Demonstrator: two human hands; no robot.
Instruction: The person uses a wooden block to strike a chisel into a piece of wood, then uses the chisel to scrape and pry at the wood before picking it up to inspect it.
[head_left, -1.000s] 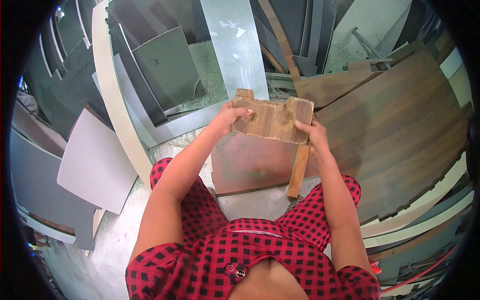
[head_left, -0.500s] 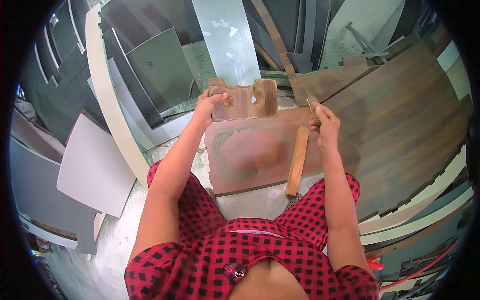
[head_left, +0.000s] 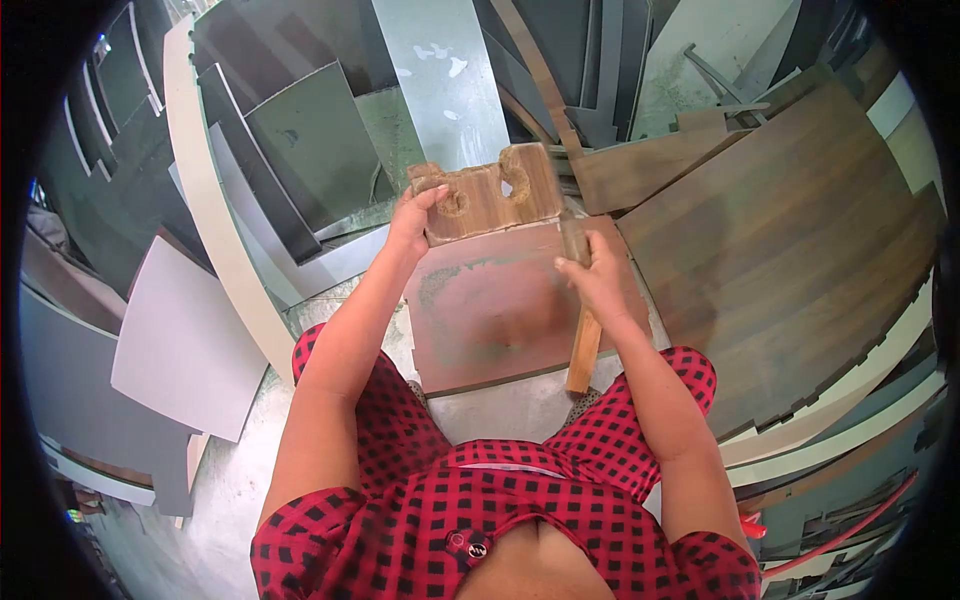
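Note:
My left hand grips the left end of a brown wood-grain board piece, thumb on its face and fingers behind. The piece has a deep notch in its top edge, a rough gouged hollow and a ragged hole through it. Close to its lower right corner, my right hand is closed around the wooden handle of a slim tool; its tip is blurred, so I cannot tell its kind. Below both hands lies a reddish-brown panel. A wooden stick rests on its right side, partly hidden by my right hand.
A large wood-grain panel fills the right side. Grey boards and a pale shiny panel stand ahead. To the left are a long curved-looking cream strip and a white sheet. A red cable runs at lower right.
My right hand has moved left with the tool, from beside the panel to the board piece's right end. The board piece has tilted, its right end rising slightly; my left hand keeps its grip.

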